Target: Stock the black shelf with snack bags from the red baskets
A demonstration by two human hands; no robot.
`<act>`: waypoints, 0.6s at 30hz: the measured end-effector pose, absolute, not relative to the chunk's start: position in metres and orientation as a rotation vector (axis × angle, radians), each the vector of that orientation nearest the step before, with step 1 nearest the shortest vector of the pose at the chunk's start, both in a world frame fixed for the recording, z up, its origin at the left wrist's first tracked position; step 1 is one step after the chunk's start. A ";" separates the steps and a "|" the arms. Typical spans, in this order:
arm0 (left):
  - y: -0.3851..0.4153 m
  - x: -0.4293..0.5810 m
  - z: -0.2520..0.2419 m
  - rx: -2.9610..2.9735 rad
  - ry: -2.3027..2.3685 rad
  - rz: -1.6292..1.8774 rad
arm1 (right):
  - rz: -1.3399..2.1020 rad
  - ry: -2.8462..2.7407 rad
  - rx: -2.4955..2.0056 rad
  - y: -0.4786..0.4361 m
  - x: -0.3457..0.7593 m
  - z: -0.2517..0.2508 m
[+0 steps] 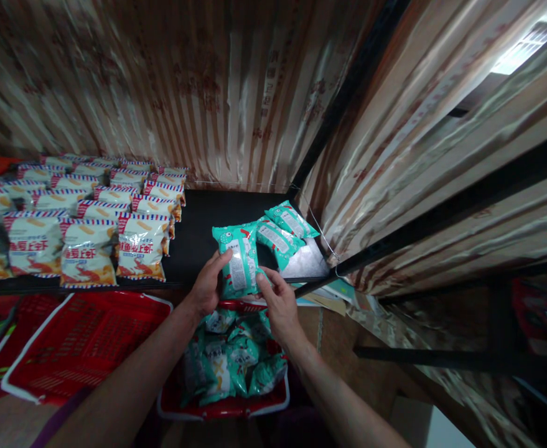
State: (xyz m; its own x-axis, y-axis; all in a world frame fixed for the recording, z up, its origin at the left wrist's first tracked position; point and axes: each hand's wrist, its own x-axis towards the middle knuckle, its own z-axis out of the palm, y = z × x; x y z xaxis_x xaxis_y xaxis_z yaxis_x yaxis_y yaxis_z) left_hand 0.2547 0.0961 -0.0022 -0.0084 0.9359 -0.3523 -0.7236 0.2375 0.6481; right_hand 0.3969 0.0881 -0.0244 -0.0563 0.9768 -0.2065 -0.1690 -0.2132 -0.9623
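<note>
Both my hands grip one teal snack packet (238,258), standing on the front of a black shelf (198,230). My left hand (206,285) pinches its left lower edge; my right hand (279,305) pinches its right lower corner. Behind it, two more teal packets (283,231) lie in a row toward the shelf's back right. Below my hands, a red basket (221,407) holds several more teal packets (229,361).
Rows of red-white-blue striped snack bags (89,214) fill the shelf's left part. A second red basket (81,342) sits at lower left. Striped plastic sheeting (236,93) covers the back and right side. Black rack bars (441,211) run along the right.
</note>
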 end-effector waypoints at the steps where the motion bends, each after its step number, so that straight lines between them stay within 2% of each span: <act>1: 0.096 0.254 -0.002 0.318 0.818 1.338 | 1.457 -0.987 -1.221 0.088 0.397 -0.025; 13: 0.091 0.251 0.001 0.451 0.842 1.268 | 1.284 -1.132 -1.306 0.092 0.399 -0.025; 15: 0.092 0.250 0.001 0.465 0.882 1.281 | 1.138 -1.301 -1.360 0.094 0.401 -0.027; 18: 0.093 0.250 0.001 0.488 0.929 1.311 | 0.620 -1.614 -1.353 0.095 0.404 -0.025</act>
State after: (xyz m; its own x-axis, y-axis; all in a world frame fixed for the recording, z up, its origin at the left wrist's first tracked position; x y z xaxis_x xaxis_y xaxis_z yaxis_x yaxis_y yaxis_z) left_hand 0.2497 0.0925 0.0006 -0.0144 0.9542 -0.2987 -0.5978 0.2312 0.7675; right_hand 0.4044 0.0948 -0.0254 0.0171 0.9470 0.3208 0.4891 0.2719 -0.8288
